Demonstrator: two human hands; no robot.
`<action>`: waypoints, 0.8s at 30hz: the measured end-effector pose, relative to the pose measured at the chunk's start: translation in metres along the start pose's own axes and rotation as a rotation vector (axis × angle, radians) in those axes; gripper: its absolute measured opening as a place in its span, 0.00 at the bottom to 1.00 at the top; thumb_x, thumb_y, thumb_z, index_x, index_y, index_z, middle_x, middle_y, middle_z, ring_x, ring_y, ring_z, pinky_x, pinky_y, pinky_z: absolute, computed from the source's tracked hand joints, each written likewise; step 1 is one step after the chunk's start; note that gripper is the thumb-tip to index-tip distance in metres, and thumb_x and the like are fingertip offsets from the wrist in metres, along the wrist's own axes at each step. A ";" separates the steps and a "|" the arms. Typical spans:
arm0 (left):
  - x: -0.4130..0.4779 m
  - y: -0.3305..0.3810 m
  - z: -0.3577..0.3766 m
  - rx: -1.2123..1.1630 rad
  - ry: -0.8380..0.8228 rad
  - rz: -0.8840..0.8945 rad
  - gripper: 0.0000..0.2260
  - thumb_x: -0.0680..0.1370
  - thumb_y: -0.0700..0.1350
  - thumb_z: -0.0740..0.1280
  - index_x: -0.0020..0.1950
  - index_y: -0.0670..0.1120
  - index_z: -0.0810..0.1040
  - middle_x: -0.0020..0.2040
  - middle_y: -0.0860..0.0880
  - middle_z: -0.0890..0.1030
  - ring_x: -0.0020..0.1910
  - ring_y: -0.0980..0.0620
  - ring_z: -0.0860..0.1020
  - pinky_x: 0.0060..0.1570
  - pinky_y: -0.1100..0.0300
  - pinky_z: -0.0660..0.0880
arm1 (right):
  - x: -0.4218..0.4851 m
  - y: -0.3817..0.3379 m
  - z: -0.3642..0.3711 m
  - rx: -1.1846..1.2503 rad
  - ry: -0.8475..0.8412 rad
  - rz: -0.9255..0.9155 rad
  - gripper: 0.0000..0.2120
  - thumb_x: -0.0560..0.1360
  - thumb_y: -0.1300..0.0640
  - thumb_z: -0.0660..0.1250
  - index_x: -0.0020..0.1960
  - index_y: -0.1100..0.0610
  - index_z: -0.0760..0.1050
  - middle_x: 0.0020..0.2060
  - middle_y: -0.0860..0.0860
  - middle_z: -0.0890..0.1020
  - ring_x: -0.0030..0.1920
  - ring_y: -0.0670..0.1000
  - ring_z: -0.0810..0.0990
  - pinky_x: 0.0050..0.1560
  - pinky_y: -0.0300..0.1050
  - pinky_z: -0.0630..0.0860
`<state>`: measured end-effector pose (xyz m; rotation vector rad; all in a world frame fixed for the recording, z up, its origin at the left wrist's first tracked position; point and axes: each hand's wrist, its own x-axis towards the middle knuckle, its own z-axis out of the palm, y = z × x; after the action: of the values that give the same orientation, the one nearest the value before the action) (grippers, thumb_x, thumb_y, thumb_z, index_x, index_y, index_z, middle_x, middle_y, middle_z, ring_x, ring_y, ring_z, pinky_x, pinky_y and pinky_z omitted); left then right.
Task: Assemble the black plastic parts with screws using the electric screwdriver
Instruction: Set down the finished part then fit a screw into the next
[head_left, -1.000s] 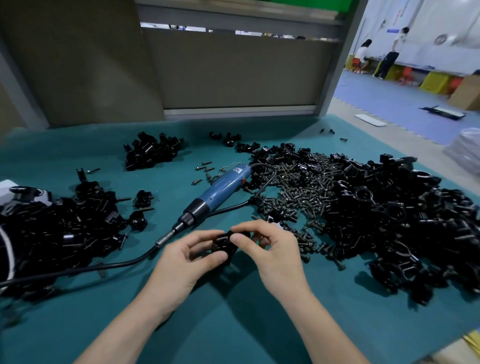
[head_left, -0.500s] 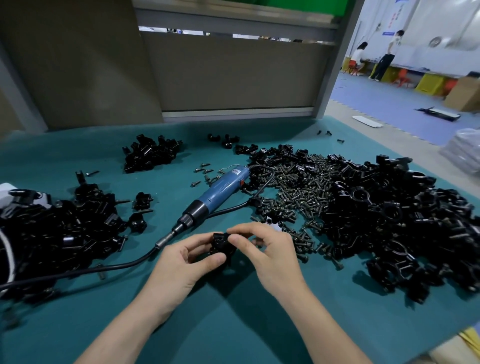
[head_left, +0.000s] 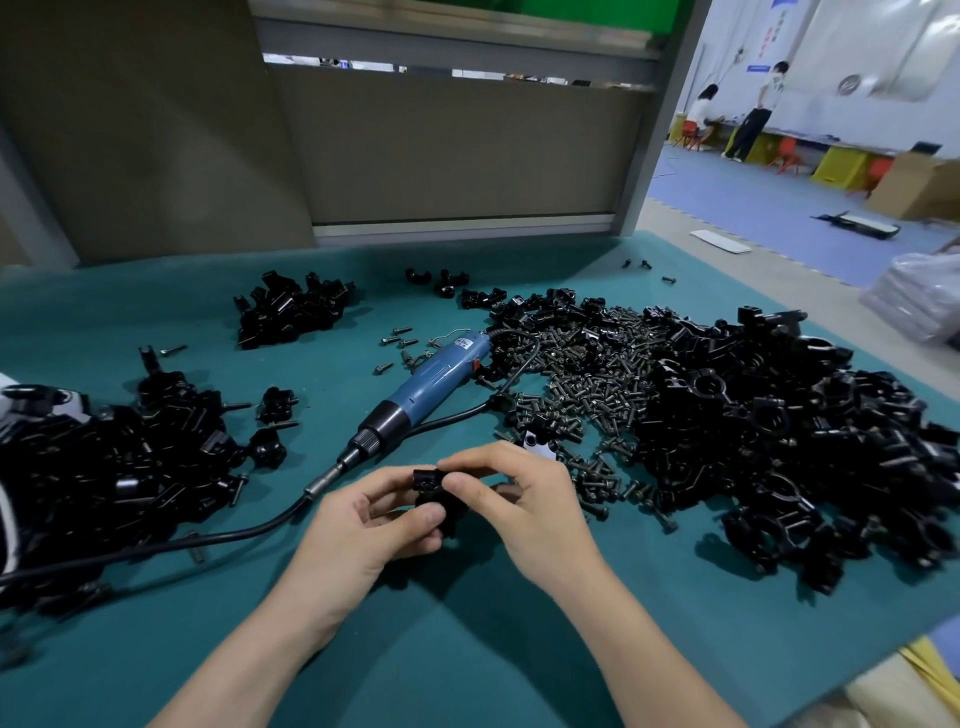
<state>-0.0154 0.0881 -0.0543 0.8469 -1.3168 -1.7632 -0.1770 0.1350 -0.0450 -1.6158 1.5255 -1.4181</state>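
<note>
A small black plastic part (head_left: 434, 496) is held over the green table between both hands. My left hand (head_left: 366, 525) pinches it from the left with thumb and fingers. My right hand (head_left: 524, 506) grips it from the right, fingers curled over its top. The blue electric screwdriver (head_left: 423, 387) lies on the mat just beyond my hands, tip pointing toward me, its black cable (head_left: 156, 545) trailing off to the left. A pile of dark screws (head_left: 582, 374) lies right of the screwdriver.
A large heap of black parts (head_left: 779, 431) fills the right side. Another heap (head_left: 104, 467) sits at the left, and a smaller one (head_left: 291, 309) at the back. Loose screws (head_left: 397, 340) lie near the screwdriver's rear. The table's edge (head_left: 779, 670) runs at the lower right.
Both hands have stayed together on the black part, shifting it slightly; the right fingers have curled further over its top. The screwdriver has not moved.
</note>
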 end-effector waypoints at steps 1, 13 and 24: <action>0.000 0.000 0.000 -0.012 0.003 0.002 0.12 0.64 0.39 0.72 0.46 0.49 0.86 0.42 0.47 0.85 0.37 0.54 0.82 0.36 0.66 0.79 | 0.000 0.000 0.000 0.001 -0.001 -0.003 0.07 0.74 0.58 0.71 0.46 0.46 0.82 0.44 0.41 0.82 0.47 0.41 0.80 0.40 0.30 0.71; 0.003 -0.003 -0.002 -0.038 0.057 -0.017 0.13 0.63 0.39 0.74 0.46 0.44 0.85 0.42 0.43 0.85 0.36 0.50 0.83 0.37 0.65 0.79 | 0.061 -0.007 -0.083 -0.853 0.154 0.365 0.10 0.75 0.71 0.63 0.47 0.59 0.78 0.42 0.52 0.80 0.35 0.47 0.78 0.30 0.33 0.72; 0.000 0.002 -0.002 -0.047 0.019 -0.028 0.13 0.63 0.41 0.75 0.46 0.46 0.85 0.44 0.44 0.86 0.38 0.50 0.83 0.38 0.66 0.79 | 0.096 0.022 -0.087 -1.285 -0.009 0.546 0.14 0.72 0.75 0.59 0.34 0.60 0.63 0.33 0.55 0.68 0.32 0.53 0.69 0.29 0.46 0.66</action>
<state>-0.0133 0.0867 -0.0531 0.8575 -1.2523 -1.7965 -0.2802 0.0659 -0.0027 -1.4819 2.8289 -0.0070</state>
